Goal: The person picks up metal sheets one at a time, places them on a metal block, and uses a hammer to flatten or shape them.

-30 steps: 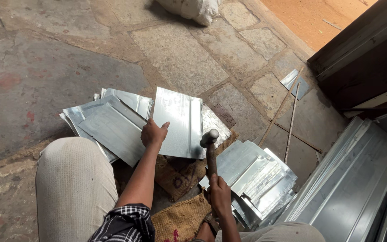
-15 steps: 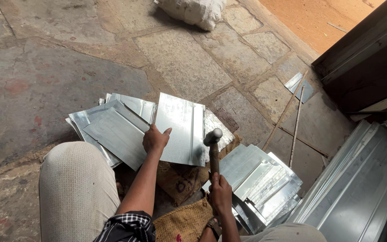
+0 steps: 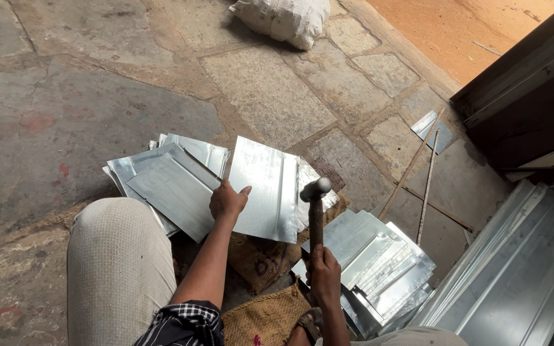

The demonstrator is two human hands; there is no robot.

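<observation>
— What is in hand here?

— A flat metal sheet (image 3: 265,189), shiny and ribbed along one side, lies over a burlap pad (image 3: 261,259) on the stone floor (image 3: 264,96), just in front of the worker's knee (image 3: 120,256). The left hand (image 3: 227,202) presses on its near left edge, fingers spread flat on it. The right hand (image 3: 324,275) is wrapped tight around the handle of a hammer (image 3: 315,205), whose head hovers at the sheet's right edge.

— How would that sheet behave?

— It looks thin, light and stiff, likely to flex and slide on its neighbours. The cut edges are probably sharp, so the flat face or the folded rib seems the safer place to hold it.

— And around it?

— A pile of similar sheets (image 3: 168,176) sits touching it on the left, and another stack (image 3: 379,263) lies just beside the hammer hand on the right. Long folded panels (image 3: 520,275) lean further right, two thin rods (image 3: 426,186) lie on the floor beyond, and a white sack (image 3: 283,19) rests well apart at the top. Open floor lies ahead and to the left; the right side is crowded.
</observation>
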